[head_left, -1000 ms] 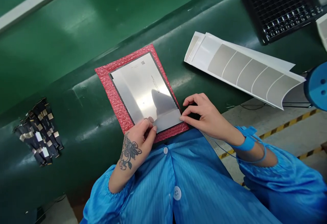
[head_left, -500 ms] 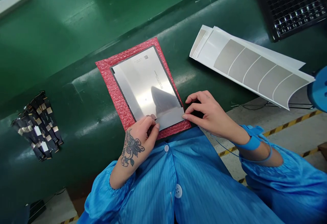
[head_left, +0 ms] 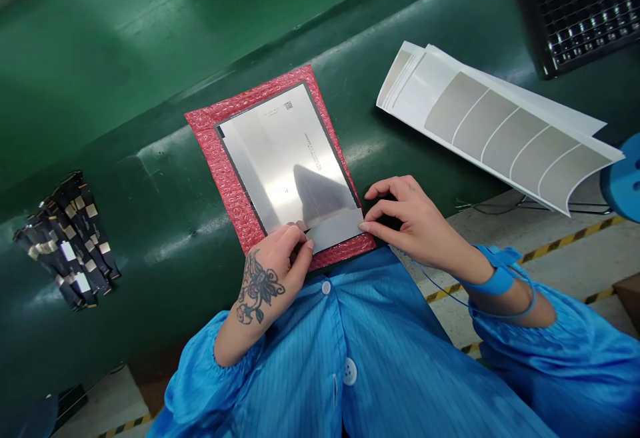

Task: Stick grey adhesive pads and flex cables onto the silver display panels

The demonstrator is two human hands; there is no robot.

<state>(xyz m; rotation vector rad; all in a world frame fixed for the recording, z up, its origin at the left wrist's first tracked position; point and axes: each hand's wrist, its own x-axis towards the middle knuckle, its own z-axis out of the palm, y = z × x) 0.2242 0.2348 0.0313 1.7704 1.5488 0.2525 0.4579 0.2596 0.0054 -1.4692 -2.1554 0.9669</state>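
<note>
A silver-backed display panel (head_left: pixel 280 158) with a dark border lies on a red bubble-wrap bag (head_left: pixel 227 188). Across the panel's near end sits a grey adhesive strip (head_left: pixel 336 228). My left hand (head_left: pixel 277 261) is closed at the strip's left end, thumb and forefinger pinching it. At the opposite end, my right hand (head_left: pixel 405 211) pinches the strip's corner between thumb and index finger, its other fingers curled above. The left fingers partly cover the panel's near-left corner.
Liner sheets (head_left: pixel 500 128) bearing grey strips lie to the right, curling past the bench edge. A black grid tray (head_left: pixel 580 15) stands far right. Several dark flex cables (head_left: pixel 70 241) are piled at left. A blue round object (head_left: pixel 623 178) is at the right edge.
The view has shifted slightly. Both hands stay at the two ends of the grey strip, with hardly any visible movement against the panel.
</note>
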